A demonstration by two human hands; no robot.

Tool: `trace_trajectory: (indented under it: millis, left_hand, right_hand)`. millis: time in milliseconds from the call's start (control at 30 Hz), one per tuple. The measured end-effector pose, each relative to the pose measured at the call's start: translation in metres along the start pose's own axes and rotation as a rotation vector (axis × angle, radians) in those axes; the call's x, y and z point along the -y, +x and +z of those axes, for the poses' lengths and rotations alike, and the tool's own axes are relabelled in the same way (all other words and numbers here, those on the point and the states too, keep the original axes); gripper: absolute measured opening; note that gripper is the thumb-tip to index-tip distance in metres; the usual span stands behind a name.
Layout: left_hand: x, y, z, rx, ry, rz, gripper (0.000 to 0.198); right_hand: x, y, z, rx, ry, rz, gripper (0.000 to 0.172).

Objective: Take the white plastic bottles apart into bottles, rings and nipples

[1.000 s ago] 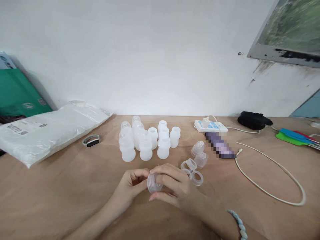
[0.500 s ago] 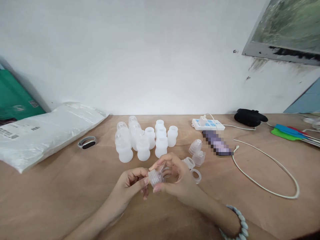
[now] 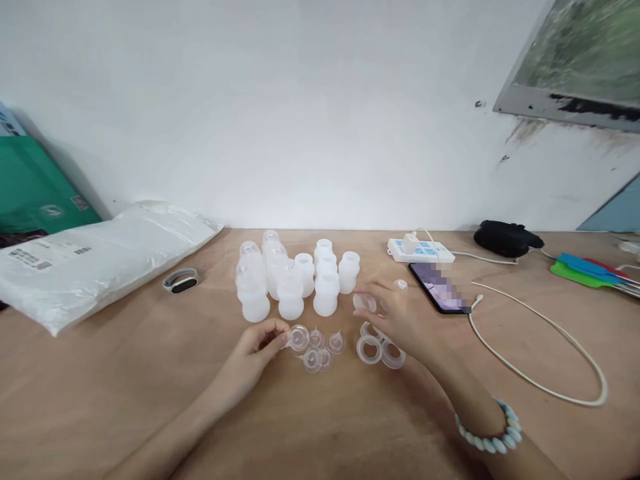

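Clear, disc-shaped piece with a thin tail [image 3: 299,338], probably plastic, on the brown desk [image 3: 75,400]: its tail points leftward into the left hand [image 3: 255,352], whose thumb and forefinger are pinched on the tip. Its long axis runs roughly left to right, with the round, flanged end farther from the hand and turned broadly upward. Similar clear tailed discs [image 3: 336,343] lie just right of the left hand, between the two hands; the rightmost points its tail away from the viewer, while the nearest points its tail toward the left hand.

Right hand [image 3: 393,313], well apart from the left: thumb and forefinger curve about a clear, rounded cap [image 3: 365,303]; whether they grip it cannot be told, nor which way its open end faces. Clear, flat rings [image 3: 369,350] lie below this hand, overlapping, their holes showing from above.

Beyond the hands and between them, translucent white waisted bottles stand with vertical long axes: open-necked bottles [image 3: 326,295] nearer the right hand, bottles with clear domed covers [image 3: 291,297] nearer the left. Pale beaded bracelet [image 3: 493,445] circles the right wrist.
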State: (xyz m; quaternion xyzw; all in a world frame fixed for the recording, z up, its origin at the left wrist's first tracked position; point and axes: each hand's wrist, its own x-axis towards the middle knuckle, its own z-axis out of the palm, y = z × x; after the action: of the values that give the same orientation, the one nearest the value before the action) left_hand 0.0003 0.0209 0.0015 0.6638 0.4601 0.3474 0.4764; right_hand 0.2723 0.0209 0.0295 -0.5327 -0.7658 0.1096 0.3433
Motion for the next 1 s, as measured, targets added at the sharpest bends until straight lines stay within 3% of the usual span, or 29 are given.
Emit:
trace_trajectory:
  millis: [133, 267, 467, 633, 833, 1000]
  left_hand:
    - [0.009, -0.002, 0.003, -0.005, 0.227, -0.003, 0.024]
    - [0.008, -0.006, 0.004, -0.042, 0.425, 0.052, 0.016]
    - [0.005, -0.008, 0.003, -0.007, 0.607, 0.05, 0.015]
    - [0.009, -0.007, -0.001, 0.042, 0.668, 0.042, 0.018]
    - [0.016, -0.004, -0.004, -0.051, 0.6, 0.15, 0.023]
    - [0.013, -0.008, 0.001, -0.137, 0.539, 0.209, 0.014]
  right_hand:
    - [-0.005, -0.002, 0.013, 0.232, -0.216, -0.057, 0.031]
    - [-0.006, -0.004, 0.018, 0.308, -0.283, -0.064, 0.034]
    - [0.005, 0.0, 0.014, 0.117, -0.211, -0.101, 0.006]
    - [0.035, 0.017, 0.014, -0.124, -0.214, -0.255, 0.013]
    - [0.068, 0.052, 0.04, -0.061, -0.269, -0.459, 0.042]
    - [0.071, 0.063, 0.054, -0.069, -0.15, -0.446, 0.031]
